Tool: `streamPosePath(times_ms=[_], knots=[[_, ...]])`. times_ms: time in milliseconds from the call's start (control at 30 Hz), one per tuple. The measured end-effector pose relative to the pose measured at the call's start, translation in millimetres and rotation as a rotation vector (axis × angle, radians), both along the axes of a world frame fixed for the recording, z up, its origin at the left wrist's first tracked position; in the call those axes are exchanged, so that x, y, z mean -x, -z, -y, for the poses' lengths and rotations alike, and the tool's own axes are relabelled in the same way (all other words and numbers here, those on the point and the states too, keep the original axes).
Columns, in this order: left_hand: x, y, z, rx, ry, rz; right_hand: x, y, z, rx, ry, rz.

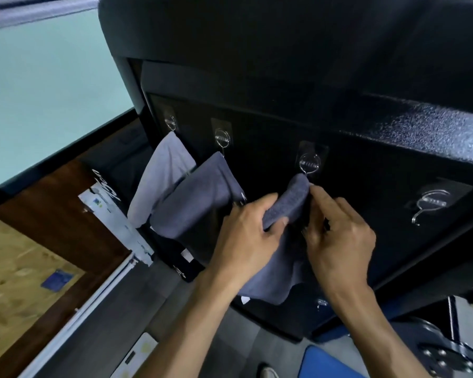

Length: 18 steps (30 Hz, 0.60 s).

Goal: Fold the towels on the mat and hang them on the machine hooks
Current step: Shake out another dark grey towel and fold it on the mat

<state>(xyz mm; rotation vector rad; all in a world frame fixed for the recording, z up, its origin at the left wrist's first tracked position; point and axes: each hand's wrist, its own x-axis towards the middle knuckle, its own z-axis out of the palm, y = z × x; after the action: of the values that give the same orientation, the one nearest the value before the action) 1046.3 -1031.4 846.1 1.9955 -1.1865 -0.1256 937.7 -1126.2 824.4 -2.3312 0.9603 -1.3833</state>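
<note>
Hands (pixel 246 230) (pixel 336 236) pinch towel (pixel 287 200) (seemingly touching hook (pixel 309 163)).

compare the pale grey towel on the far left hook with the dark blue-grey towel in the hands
The pale grey towel hangs free, untouched; the dark blue-grey towel is gripped by the left hand and right hand at the third hook. The first is lighter. Both are soft cloth.

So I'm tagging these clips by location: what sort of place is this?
Probably a gym or workout room. A large black padded machine carries stick-on hooks with towels, a blue mat lies on the floor, and what may be weight plates sit at lower right.
</note>
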Motion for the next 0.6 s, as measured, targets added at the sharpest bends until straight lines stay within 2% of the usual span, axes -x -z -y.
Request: streamPosePath(times_ms=[133, 233, 367, 500, 600], knots=[[1, 6, 3, -0.015, -0.011, -0.041, 2, -5, -1, -0.074, -0.022, -0.01], [5, 11, -5, -0.039, -0.018, -0.004, 8, -3, -3, -0.12, -0.001, -0.077], [10, 32, -27, -0.064, -0.164, 0.023, 32, 13, -20, -0.132, 0.045, -0.058], [23, 70, -67, -0.041, -0.338, -0.125, 67, 43, -50, -0.141, -0.028, -0.002], [40, 104, -95, 0.02, -0.459, -0.248, 90, 75, -74, -0.194, -0.164, -0.069]])
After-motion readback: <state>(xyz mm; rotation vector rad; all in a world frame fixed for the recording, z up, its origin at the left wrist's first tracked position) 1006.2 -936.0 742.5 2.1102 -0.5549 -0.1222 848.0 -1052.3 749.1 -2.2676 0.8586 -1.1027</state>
